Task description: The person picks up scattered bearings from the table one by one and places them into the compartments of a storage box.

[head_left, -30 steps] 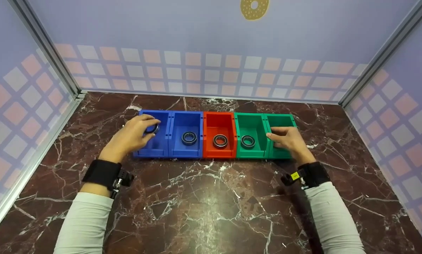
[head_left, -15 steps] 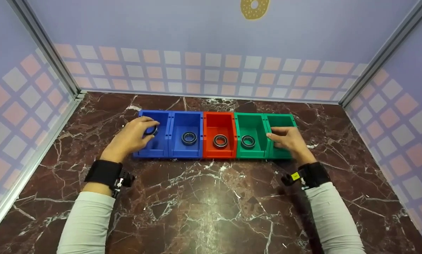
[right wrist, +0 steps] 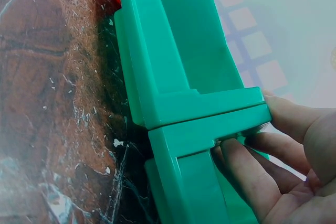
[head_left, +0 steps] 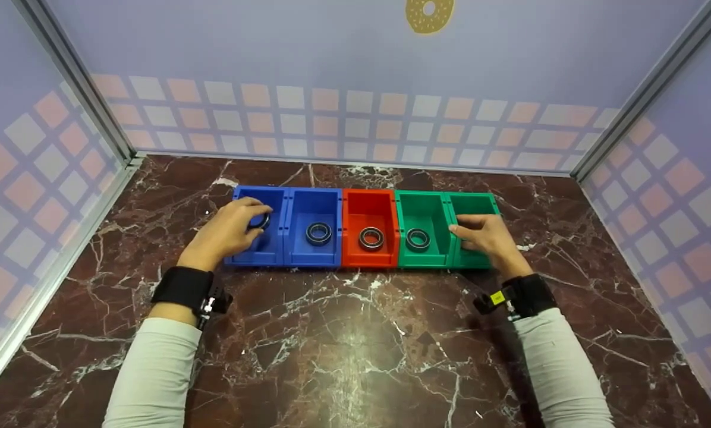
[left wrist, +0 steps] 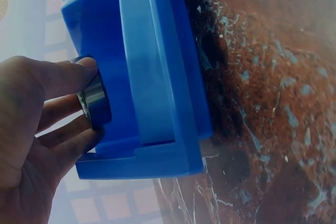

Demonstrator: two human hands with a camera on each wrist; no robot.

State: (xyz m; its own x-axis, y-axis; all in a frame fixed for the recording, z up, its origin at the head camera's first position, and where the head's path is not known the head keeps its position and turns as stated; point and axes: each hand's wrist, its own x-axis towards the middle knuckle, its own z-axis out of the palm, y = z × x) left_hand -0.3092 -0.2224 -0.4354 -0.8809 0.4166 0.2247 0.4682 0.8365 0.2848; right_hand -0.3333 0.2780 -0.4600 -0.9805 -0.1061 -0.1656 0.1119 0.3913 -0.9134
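Note:
My left hand (head_left: 222, 232) pinches a ball bearing (left wrist: 95, 99) between thumb and fingers. It holds this ring tilted on edge at the mouth of the leftmost blue bin (head_left: 254, 259). On the other side, my right hand (head_left: 485, 235) grips the adjoining side walls of the two green bins. Its thumb lies on the rim of the inner green bin (right wrist: 205, 100), while the fingers reach into the outer green bin (right wrist: 194, 182). Whether anything lies in that outer bin is hidden by the hand.
Between the hands, one bearing (head_left: 318, 242) lies in the second blue bin (head_left: 314, 260), another bearing (head_left: 371, 247) in the red bin (head_left: 370, 260), and a third bearing (head_left: 417, 248) in the inner green bin. The bins stand side by side on a marbled table (head_left: 343, 345), with panels around it.
My left hand has shifted slightly right and down with the bearing, staying over the leftmost blue bin. The right hand and the bins have kept their places.

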